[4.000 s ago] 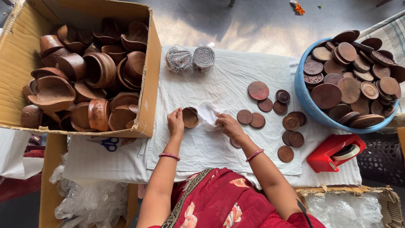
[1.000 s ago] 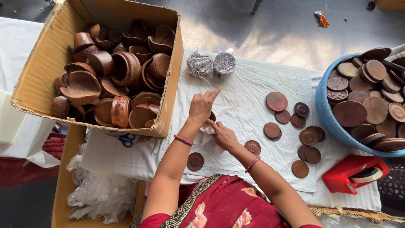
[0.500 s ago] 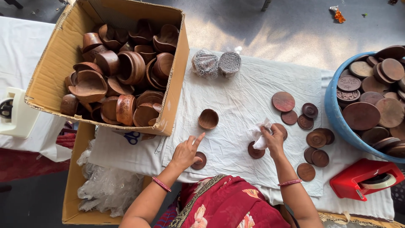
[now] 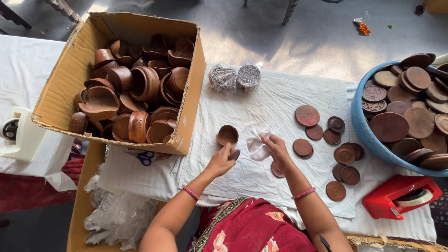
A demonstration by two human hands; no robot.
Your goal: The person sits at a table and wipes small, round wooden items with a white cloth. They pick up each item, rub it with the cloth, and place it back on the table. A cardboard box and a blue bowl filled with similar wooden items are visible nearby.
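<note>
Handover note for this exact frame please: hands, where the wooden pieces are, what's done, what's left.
Left hand: holds a small round wooden lid just below the small wooden bowl on the white cloth.
Right hand: holds a crumpled white rag; another disc lies under the wrist.
Cardboard box, left: full of wooden bowls.
Blue tub, right: full of wooden discs.
Loose discs lie on the cloth right of the hands.
Done or left: the frame cannot settle which pieces are already wiped.

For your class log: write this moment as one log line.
left hand: holds small brown disc | right hand: on white cloth wad | small bowl: beside left hand
</note>
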